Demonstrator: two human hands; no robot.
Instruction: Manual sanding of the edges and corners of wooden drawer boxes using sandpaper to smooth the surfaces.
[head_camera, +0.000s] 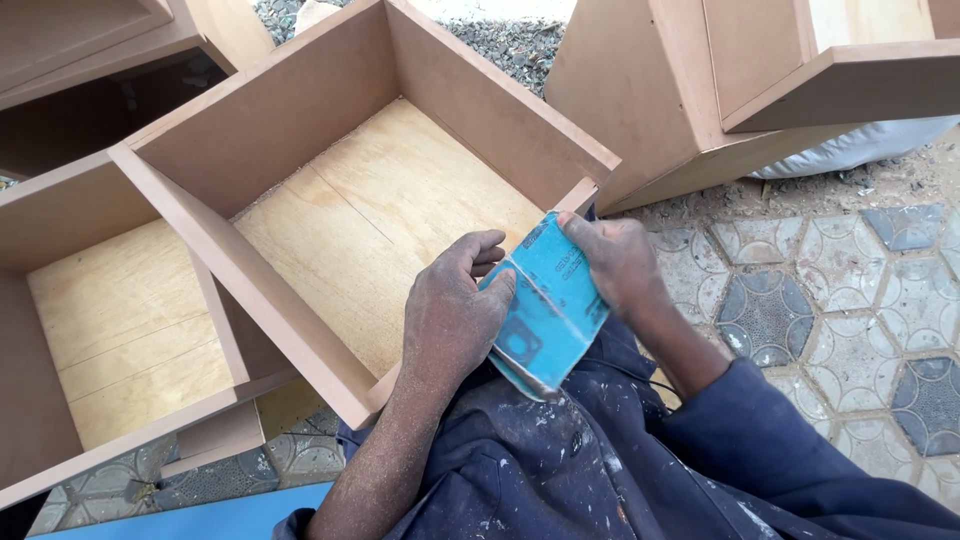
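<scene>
A: From the head camera, where is the sheet (545, 305)?

B: Between the two hands, over the lap and just this side of the drawer (360, 200). The left hand (450, 320) closes its fingers over the sheet's left edge; the right hand (615, 262) pinches its far right corner.

A: Which is nearer to it?

B: Both touch it. The left covers more of it, and the right holds only the top.

A: How does it lie?

B: It is a blue abrasive sheet, creased along a fold. Its long axis runs from the far corner at the right hand down towards the body, leaning a little left. The blue backing faces up. I think it is bent double, though the left fingers hide that edge.

A: And the drawer?

B: Beyond the left hand, open side up, its near corner touching the lap.
</scene>
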